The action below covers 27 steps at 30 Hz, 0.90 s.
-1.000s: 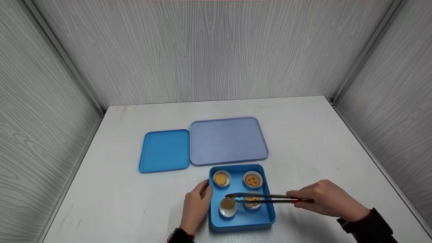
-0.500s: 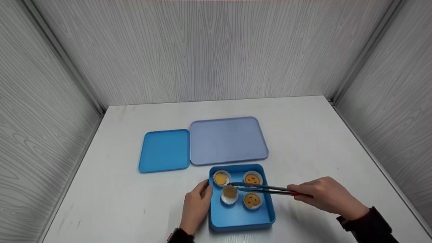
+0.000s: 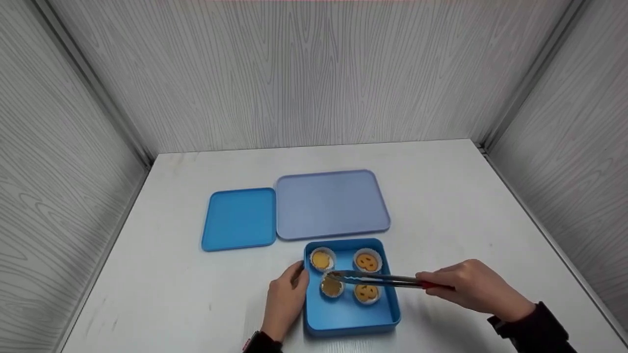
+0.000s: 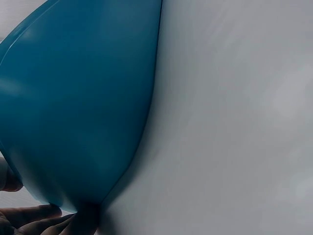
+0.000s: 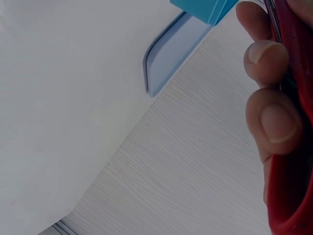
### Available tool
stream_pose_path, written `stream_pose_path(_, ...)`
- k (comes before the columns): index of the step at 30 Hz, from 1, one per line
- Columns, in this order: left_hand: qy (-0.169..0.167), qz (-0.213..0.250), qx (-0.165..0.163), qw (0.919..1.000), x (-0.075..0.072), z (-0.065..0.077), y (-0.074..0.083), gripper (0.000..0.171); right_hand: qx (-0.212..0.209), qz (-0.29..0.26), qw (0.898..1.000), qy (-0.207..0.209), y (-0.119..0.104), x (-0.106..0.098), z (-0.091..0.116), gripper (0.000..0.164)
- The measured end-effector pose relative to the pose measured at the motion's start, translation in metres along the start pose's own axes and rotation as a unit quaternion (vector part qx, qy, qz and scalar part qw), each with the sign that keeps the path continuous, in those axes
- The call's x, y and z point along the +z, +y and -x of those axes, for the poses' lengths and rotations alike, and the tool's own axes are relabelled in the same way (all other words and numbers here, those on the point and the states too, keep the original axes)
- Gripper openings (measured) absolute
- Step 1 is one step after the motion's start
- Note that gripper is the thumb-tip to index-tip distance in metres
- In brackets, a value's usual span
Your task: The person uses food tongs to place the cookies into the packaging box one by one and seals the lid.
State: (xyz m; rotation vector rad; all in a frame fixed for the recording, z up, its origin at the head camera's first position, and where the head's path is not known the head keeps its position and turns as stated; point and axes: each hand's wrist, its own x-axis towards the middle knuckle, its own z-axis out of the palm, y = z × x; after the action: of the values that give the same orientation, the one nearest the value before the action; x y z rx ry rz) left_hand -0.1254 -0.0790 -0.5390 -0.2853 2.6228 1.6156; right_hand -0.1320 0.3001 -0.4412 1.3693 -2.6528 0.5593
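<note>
Blue box [image 3: 353, 317]: steadying with relaxed left hand [image 3: 286, 300], gripping tongs [image 3: 387, 280] at pastry [image 3: 332, 288] with right hand [image 3: 473, 287]; likely arranging; next, release gently.

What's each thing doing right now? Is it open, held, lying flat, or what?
Blue box: open on top
Left hand: holding the blue box
Near-left cup: filled; can't tell if pinched
Other three cups: filled, sitting in the box
Tongs: held, tips at the near-left cup
Right hand: gripping the tongs
Blue tray: lying flat
Lavender tray: lying flat beside it
</note>
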Motion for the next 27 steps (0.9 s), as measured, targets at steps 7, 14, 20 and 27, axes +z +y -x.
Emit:
stream_pose_path(7, 0.000, 0.000, -0.004, 1.0000, 0.000, 0.001, 0.001, 0.046, 0.017, -0.008, 1.000, -0.018, 0.001, 0.001, 0.000, 0.034)
stream_pose_path(14, -0.001, -0.002, -0.004, 1.0000, 0.000, 0.000, 0.001, 0.046, 0.021, -0.008, 1.000, 0.000, 0.003, 0.001, 0.002, 0.033)
stream_pose_path(20, -0.002, -0.007, -0.008, 0.9999, 0.000, -0.001, 0.001, 0.046, 0.033, -0.007, 0.999, 0.010, 0.004, -0.001, 0.003, 0.034)
stream_pose_path(27, -0.009, -0.005, -0.015, 0.9998, 0.000, -0.001, 0.000, 0.047, 0.015, 0.015, 0.997, 0.071, 0.011, -0.006, 0.009, 0.043)
